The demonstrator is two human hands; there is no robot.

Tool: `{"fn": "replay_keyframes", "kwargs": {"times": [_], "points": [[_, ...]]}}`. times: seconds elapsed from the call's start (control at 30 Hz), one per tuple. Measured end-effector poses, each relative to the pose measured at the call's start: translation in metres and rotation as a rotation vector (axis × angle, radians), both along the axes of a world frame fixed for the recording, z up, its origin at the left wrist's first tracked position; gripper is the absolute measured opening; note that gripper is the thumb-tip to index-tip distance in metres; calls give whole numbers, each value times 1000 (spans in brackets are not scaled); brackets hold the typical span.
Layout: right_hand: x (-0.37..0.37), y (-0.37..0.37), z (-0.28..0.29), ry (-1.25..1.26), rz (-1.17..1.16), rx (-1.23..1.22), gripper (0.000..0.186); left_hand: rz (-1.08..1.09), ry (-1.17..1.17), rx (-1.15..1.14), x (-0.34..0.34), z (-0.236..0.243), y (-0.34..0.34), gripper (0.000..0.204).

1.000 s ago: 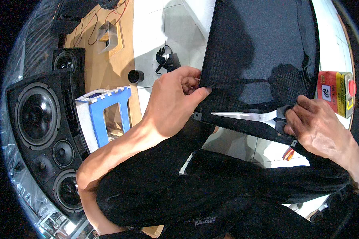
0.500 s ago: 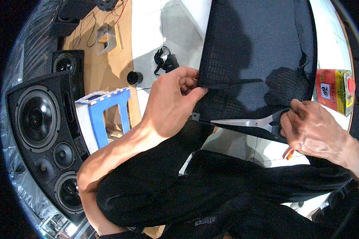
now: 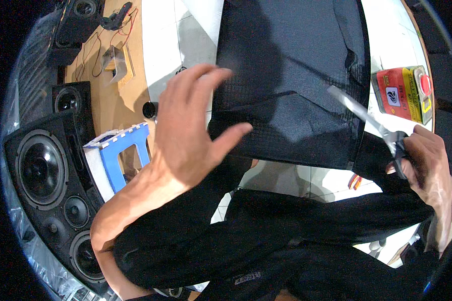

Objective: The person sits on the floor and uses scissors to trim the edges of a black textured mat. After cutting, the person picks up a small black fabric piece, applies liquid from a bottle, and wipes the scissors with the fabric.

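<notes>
Cutting looks partly done — a slit crosses the dark mesh fabric, its lower part uncut. Left hand hovers spread, holding nothing; right hand grips the scissors, lifted off the cloth.

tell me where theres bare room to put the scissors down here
Bare white tile shows between the black mesh fabric and the wooden board, above the left hand. A smaller patch lies below the fabric's lower edge, by the dark trousers. Crowded: the right side, where the right hand holds the scissors near the red tin.
</notes>
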State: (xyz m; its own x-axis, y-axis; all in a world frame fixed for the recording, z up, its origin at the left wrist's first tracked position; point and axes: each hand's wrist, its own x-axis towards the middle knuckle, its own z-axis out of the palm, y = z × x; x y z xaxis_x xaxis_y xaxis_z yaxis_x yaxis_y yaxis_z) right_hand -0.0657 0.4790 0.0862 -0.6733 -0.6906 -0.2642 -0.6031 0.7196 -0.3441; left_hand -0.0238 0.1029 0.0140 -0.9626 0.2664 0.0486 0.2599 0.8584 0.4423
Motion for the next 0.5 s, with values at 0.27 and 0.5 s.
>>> {"fn": "replay_keyframes", "kwargs": {"times": [0.27, 0.5], "points": [[25, 1, -15, 57, -344, -121, 41, -368, -22, -87, -17, -2, 45, 103], [22, 10, -15, 134, -314, -150, 36, -400, -81, -245, -31, 9, 38, 119]]}}
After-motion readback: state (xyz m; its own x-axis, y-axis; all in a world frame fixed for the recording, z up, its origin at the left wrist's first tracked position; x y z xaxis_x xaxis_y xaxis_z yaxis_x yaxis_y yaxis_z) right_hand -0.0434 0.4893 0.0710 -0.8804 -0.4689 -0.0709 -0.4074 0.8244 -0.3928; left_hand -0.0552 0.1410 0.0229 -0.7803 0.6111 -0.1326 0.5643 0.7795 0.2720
